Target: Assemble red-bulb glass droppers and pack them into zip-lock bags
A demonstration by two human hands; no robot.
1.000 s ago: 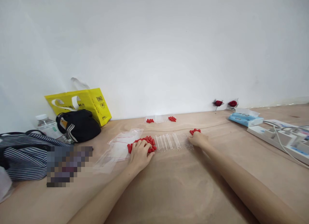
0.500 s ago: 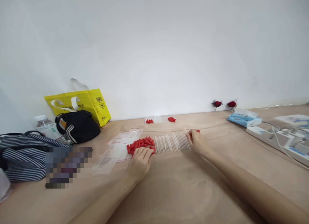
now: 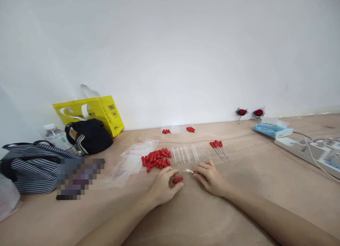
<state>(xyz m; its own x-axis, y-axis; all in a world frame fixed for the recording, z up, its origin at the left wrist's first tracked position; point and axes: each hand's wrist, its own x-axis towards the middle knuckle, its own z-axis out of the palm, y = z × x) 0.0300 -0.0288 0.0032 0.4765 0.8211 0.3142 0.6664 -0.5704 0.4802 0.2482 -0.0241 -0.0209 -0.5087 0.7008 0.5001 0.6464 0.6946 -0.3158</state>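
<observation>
Curving round one loose red cap point(image 3: 177, 180) on the worktop point(image 3: 202, 221), the left hand point(image 3: 164, 187) is at 9 o'clock from it. Its thumb and fingers are apart, with the cap in the gap; I cannot tell if they touch it. At 3 o'clock from that cap, the right hand point(image 3: 212, 178) pinches a thin clear tube point(image 3: 190, 171) by its fingertips.

All other clock spots count from the loose cap too. A row of clear tubes point(image 3: 189, 155) lies at 1 o'clock. A pile of red caps point(image 3: 156, 159) is at 11, next to flat clear bags point(image 3: 132, 162) at 10. A few red-topped tubes point(image 3: 220, 150) lie at 2.

Far off at 10 stands a yellow bag point(image 3: 110, 120). It has black writing, too small to read, and two square codes. The black pouch point(image 3: 95, 134) in front has white stripes. Between 9 and 10, a bottle point(image 3: 54, 134) has a greenish label, too blurry to read. At 2, a blue packet point(image 3: 271, 130) has big letters I cannot make out.
</observation>
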